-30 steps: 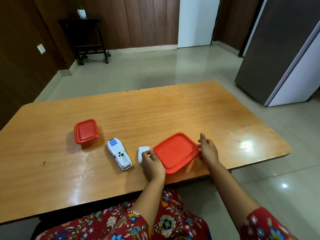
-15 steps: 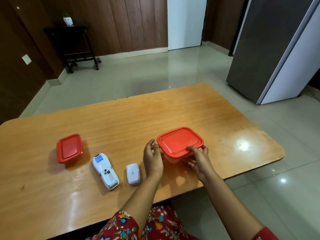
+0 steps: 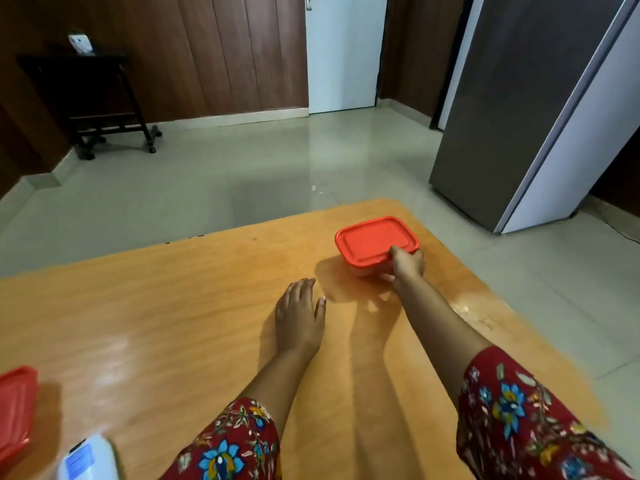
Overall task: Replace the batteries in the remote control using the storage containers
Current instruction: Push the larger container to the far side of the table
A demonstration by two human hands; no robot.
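Observation:
The larger red-lidded container (image 3: 372,241) stands near the far right corner of the wooden table (image 3: 173,306). My right hand (image 3: 405,265) grips its near right edge, fingers wrapped around the side. My left hand (image 3: 299,315) hovers flat and open just above the table, apart from the container. The white remote control (image 3: 88,459) shows its blue-labelled end at the bottom left edge. The smaller red-lidded container (image 3: 15,407) is cut off at the left edge. The loose battery cover is out of view.
A grey refrigerator (image 3: 540,109) stands on the tiled floor beyond the table's right side. A dark side table (image 3: 100,95) sits against the wooden wall at the back left. A white door (image 3: 343,53) is straight ahead.
The large container has moved from in front of me to the far right of the table. My left hand has let go of it; only my right hand still holds it.

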